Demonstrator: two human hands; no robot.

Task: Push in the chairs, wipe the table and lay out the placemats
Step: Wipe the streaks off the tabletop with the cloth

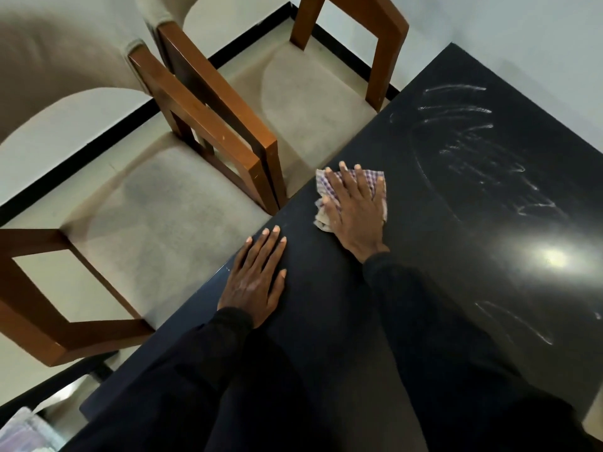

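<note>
Dark sleeves [440,370], cut off at the lower edge; checked cloth [323,187] on black table [473,262] near its left edge, pressed under right hand [355,213] with fingers spread; left hand [256,282] flat beside, fingers straight, holding nothing; two wooden chairs [156,223] alongside, backs blurred and cropped.

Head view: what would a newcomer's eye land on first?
The right hand pressing a checked cloth flat on the black table near its left edge, with the left hand spread flat just nearer the camera. Next, the whitish streaks across the far right of the tabletop and a bright glare spot on its right side. Two wooden chairs with beige seats stand along the table's left edge.
</note>
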